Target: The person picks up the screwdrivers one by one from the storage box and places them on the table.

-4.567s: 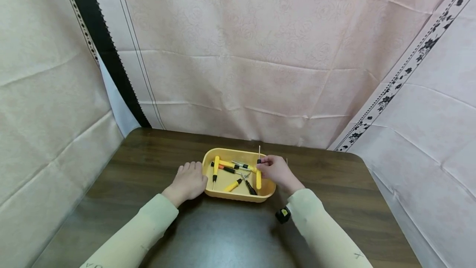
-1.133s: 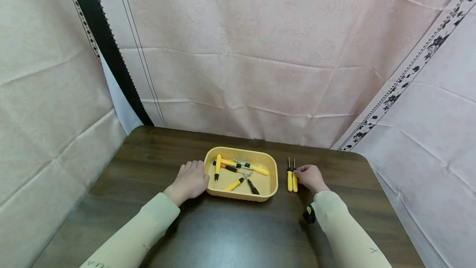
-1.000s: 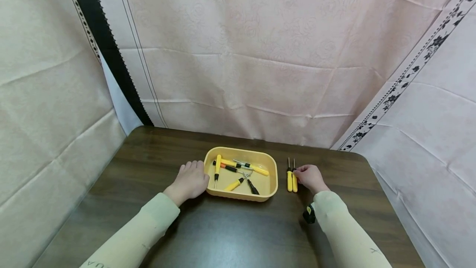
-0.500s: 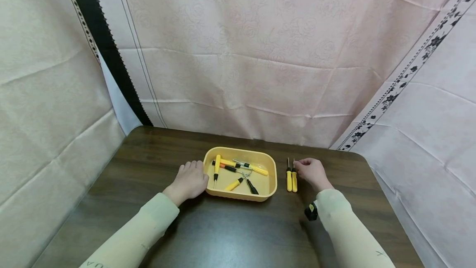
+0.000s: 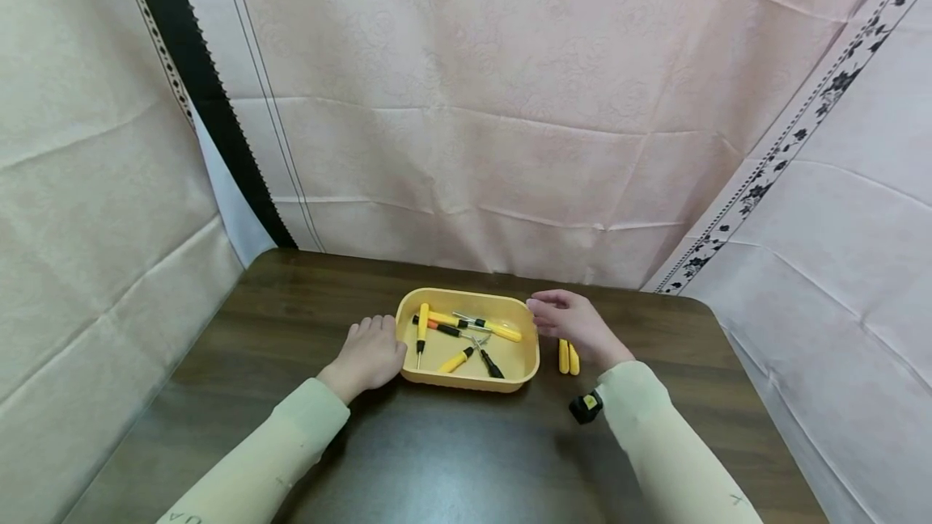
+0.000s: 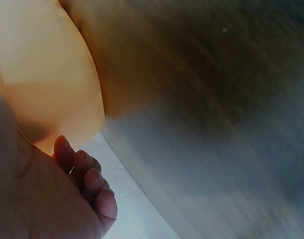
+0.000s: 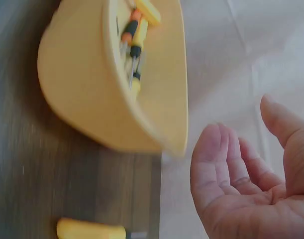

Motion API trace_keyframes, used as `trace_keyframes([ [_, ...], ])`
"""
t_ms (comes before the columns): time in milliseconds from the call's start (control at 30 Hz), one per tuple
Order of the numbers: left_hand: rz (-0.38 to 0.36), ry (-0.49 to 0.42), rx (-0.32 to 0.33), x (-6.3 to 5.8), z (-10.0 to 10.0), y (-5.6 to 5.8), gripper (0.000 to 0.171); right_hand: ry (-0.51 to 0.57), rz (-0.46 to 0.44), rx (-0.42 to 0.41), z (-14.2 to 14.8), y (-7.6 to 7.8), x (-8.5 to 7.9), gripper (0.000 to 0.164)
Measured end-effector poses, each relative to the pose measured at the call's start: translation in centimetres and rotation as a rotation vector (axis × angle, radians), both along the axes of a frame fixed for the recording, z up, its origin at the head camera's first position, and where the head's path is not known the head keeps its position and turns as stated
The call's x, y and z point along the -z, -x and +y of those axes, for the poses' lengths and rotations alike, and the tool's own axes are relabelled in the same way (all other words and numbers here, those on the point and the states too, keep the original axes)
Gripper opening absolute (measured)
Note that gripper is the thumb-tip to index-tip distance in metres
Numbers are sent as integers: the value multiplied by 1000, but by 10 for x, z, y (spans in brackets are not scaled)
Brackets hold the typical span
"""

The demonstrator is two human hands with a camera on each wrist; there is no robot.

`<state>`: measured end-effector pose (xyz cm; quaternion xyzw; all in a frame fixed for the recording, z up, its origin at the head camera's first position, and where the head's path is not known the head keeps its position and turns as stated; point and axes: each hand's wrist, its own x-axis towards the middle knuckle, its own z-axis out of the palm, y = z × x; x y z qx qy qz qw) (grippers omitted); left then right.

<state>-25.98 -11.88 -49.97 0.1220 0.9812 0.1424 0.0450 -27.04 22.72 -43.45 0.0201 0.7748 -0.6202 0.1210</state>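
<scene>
A yellow plastic basket [image 5: 453,382] on the table holds several screwdrivers. Most have yellow handles, such as the upright-lying screwdriver [image 5: 422,327] at the left; a black-handled screwdriver [image 5: 491,365] lies toward the front. My left hand [image 5: 370,352] rests against the basket's left end, fingers loosely extended; the left wrist view shows its fingertips [image 6: 107,203] beside the basket wall [image 6: 52,50]. Over the basket's right rim hovers my right hand [image 5: 575,328], empty, thumb and fingers apart. Two yellow-handled screwdrivers [image 5: 564,357] lie side by side under it, their shafts hidden.
The dark wooden table [image 5: 437,459] extends around the basket, its back edge close behind. A pale patterned cloth [image 5: 466,152] hangs beyond that edge and at both sides. A small black wrist camera [image 5: 586,407] hangs under my right wrist.
My right hand carried a yellow-handled screwdriver out of the basket, laid it beside another on the right, let go, and moved back left to the rim. My left hand stayed put.
</scene>
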Motion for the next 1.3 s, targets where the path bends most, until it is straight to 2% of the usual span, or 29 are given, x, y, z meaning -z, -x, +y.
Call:
trace_keyframes([
  [233,7,2,-5,2,-1,0,32,16,-11,-80,-24,-1,6,50],
  [533,10,-1,-4,2,-1,-1,31,-28,-22,-138,-41,-1,16,55],
  [800,2,-2,1,1,0,-1,33,-166,16,-203,-55,-4,23,53],
  [1033,8,-3,-4,-1,0,-2,33,-367,45,-218,-66,-2,34,40],
  [1133,8,-11,-4,-2,0,-3,32,-407,40,-247,-70,-3,35,26],
  [1300,10,-10,-3,-3,-1,-4,31,-461,50,-281,-75,-5,35,28],
])
